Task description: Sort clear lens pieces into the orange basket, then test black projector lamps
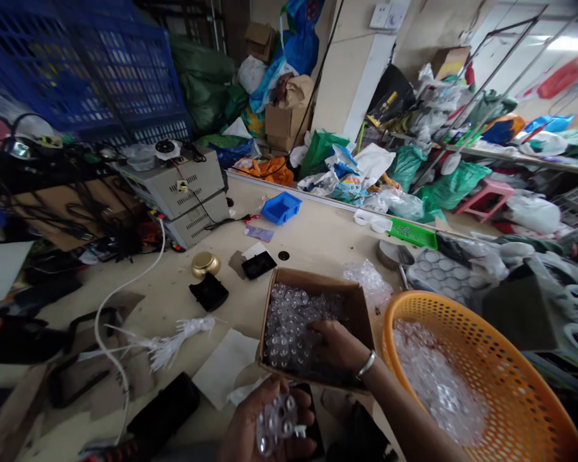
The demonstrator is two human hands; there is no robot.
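Observation:
My left hand (269, 420) is cupped palm up at the bottom of the view, with several small clear plastic lenses (275, 417) lying in its curled fingers. My right hand (339, 346) reaches into an open cardboard box (368, 321), a silver bracelet on its wrist. Many clear plastic lenses (289, 321) fill the box, mostly its left part. The right fingers are bent down onto the lenses, their tips partly hidden, and what they pinch cannot be made out. An orange perforated basket (514, 372) of clear plastic pieces (437, 378) stands right of the box.
A clear plastic heap (368, 279) lies behind the box. Black plastic parts (208, 293), a gold round cup (205, 264), a blue bin (281, 208) and white zip ties (183, 337) are on the table. A white cable (103, 308) crosses the left side near stacked grey power units (187, 192).

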